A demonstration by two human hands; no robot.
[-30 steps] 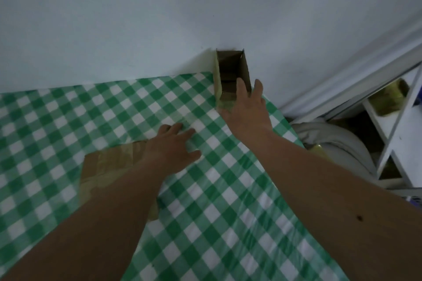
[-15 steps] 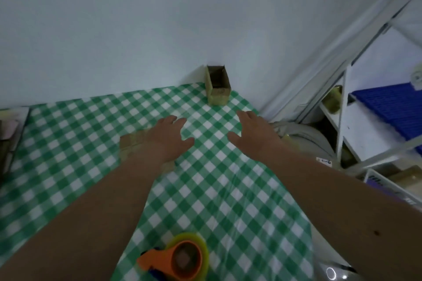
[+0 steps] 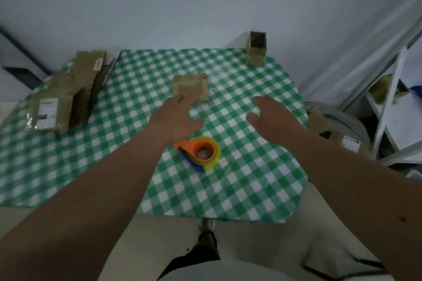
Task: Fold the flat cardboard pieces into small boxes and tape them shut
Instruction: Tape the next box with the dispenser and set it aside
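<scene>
Left hand (image 3: 175, 118), right hand (image 3: 269, 118): fingers spread, holding nothing, above tablecloth (image 3: 137, 102).

both arms reach forward, left hand (image 3: 175, 118) and right hand (image 3: 271, 118) spread, palms down, holding nothing.

Checked table (image 3: 251, 189), cardboard pieces (image 3: 190, 86), tape dispenser (image 3: 201, 151)

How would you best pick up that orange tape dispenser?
Grip the tape dispenser by its orange handle end, coming from above and the left. It lies flat, handle pointing left, just below the open left hand. Avoid the blue cutter edge.
</scene>
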